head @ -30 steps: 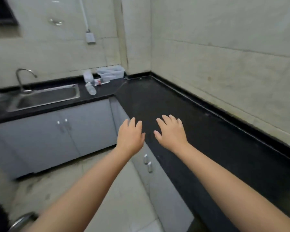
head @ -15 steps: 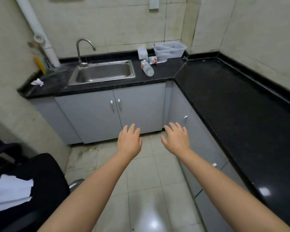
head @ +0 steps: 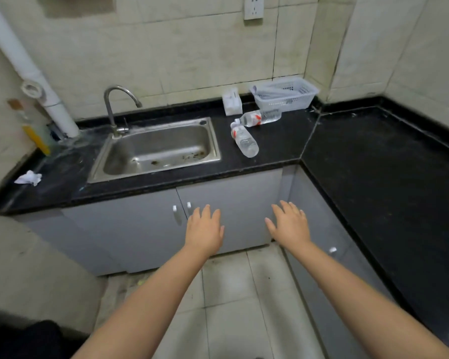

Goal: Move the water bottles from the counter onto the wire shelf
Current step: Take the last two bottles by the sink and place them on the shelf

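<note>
Two clear plastic water bottles with red-and-white labels lie on their sides on the black counter, right of the sink. The nearer bottle points toward the counter's front edge; the farther bottle lies crosswise just in front of a white basket. My left hand and my right hand are stretched out palm down, fingers apart, holding nothing. Both hover in front of the grey cabinet doors, well below and short of the bottles. No wire shelf is in view.
A steel sink with a curved tap sits left of the bottles. A white slotted basket and a small white box stand against the back wall. The counter runs on along the right wall. Crumpled paper lies far left.
The view has swung left and moved closer to the sink counter, so the bottles appear larger and nearer. Both hands stay outstretched and holding nothing, now slightly farther apart.
</note>
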{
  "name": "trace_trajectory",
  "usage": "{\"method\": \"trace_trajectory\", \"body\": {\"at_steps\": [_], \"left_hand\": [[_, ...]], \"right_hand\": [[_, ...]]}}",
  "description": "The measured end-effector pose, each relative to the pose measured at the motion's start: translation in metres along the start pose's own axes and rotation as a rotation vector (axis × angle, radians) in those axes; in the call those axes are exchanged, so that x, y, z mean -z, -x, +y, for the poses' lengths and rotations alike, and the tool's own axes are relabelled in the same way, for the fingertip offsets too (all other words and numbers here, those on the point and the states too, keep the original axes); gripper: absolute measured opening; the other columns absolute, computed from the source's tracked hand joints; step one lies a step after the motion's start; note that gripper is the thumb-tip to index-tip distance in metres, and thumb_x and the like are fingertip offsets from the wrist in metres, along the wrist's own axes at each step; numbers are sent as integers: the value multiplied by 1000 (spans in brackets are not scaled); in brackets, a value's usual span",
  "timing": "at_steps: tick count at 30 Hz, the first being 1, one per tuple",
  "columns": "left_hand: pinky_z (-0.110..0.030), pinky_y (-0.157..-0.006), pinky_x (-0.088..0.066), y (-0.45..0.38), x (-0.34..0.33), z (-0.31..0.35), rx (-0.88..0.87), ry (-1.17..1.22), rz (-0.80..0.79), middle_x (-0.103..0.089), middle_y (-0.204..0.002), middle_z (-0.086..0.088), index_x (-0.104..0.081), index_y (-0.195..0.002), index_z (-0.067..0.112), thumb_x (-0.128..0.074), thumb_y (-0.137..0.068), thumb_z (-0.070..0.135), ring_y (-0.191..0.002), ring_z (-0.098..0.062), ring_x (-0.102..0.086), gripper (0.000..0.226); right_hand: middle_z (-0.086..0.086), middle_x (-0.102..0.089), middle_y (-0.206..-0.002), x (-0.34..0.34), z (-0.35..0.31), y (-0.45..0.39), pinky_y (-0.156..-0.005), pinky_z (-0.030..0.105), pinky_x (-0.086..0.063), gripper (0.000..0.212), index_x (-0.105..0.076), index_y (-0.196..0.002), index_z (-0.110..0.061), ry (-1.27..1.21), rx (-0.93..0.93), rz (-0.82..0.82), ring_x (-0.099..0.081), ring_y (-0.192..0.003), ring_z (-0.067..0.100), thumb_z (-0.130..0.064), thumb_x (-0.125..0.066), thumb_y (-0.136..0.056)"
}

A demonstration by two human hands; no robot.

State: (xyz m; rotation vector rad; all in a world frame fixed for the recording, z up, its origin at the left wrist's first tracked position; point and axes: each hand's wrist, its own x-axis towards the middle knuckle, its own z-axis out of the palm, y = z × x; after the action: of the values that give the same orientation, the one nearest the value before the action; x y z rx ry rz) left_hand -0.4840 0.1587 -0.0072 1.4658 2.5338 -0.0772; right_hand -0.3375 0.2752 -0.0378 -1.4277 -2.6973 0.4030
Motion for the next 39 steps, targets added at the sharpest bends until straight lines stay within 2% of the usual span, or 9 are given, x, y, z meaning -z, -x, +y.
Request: {"method": "trace_trajectory", "body": {"at_steps": [9,13,17,23,27,31,34,36,39], "left_hand": [[-39,-117,-19,-191,30,-22,-46,58,-10,-12,-157,-15,-24,-145,10,-34,-100,31,-145,-32,-11,51],[-38,-112,-28,-290,45,-27,-135,71,35,-29,-147,-16,-35,-138,8,-38,-98,32,-136,-31,-27,46],[-40,-114,-25,-375,59,-23,-204,88,-20,-25,-151,-16,-31,-140,9,-37,-98,33,-140,-33,-23,49],[-41,-97,-43,-468,73,1,-183,242,-45,-34,-142,-12,-33,-137,11,-42,-96,37,-126,-29,-37,50],[-38,-97,-42,-514,66,11,-166,263,-94,-29,-145,-11,-30,-140,14,-43,-94,40,-126,-29,-37,54],[-37,-97,-41,-538,61,22,-49,357,-137,-28,-146,-7,-36,-135,17,-49,-90,47,-126,-28,-37,55],[-36,-95,-43,-549,62,35,85,379,-182,-25,-145,-10,-32,-135,14,-54,-86,51,-123,-29,-38,65],[-36,-94,-44,-555,63,42,158,402,-202,-22,-144,-11,-28,-137,14,-58,-84,47,-122,-30,-39,69],[-37,-93,-44,-561,63,46,227,462,-204,-21,-142,-12,-27,-136,11,-61,-83,34,-120,-32,-38,67]], "right_hand": [[10,-29,-151,4,1,-179,-115,40,-19,53,-33,-139,-11,40,-52,-38,-21,-141,25,-36,-43,-93],[22,-42,-142,9,2,-255,-112,49,-29,51,-47,-130,-3,-55,-133,68,-33,-136,36,-26,-59,-86],[18,-39,-145,26,10,-323,-113,45,-26,53,-42,-134,-6,-25,-246,87,-30,-138,32,-27,-57,-87],[20,-43,-141,42,32,-408,-113,43,-29,51,-45,-131,-3,6,-309,108,-35,-135,33,-25,-58,-87],[17,-41,-143,43,36,-476,-113,41,-26,52,-42,-134,-6,86,-177,20,-33,-135,30,-27,-54,-89],[16,-45,-138,43,34,-554,-110,41,-30,51,-44,-131,-7,140,79,-40,-38,-130,31,-24,-58,-85],[14,-29,-149,41,34,-607,-114,41,-20,56,-31,-139,-11,262,253,-186,-23,-139,30,-20,-52,-88],[11,-22,-153,39,35,-633,-116,41,-17,61,-20,-143,-15,368,328,-278,-19,-141,28,-22,-49,-91],[12,-33,-146,39,41,-653,-113,39,-24,65,-21,-142,-16,406,435,-308,-32,-133,28,-29,-54,-88]]}}
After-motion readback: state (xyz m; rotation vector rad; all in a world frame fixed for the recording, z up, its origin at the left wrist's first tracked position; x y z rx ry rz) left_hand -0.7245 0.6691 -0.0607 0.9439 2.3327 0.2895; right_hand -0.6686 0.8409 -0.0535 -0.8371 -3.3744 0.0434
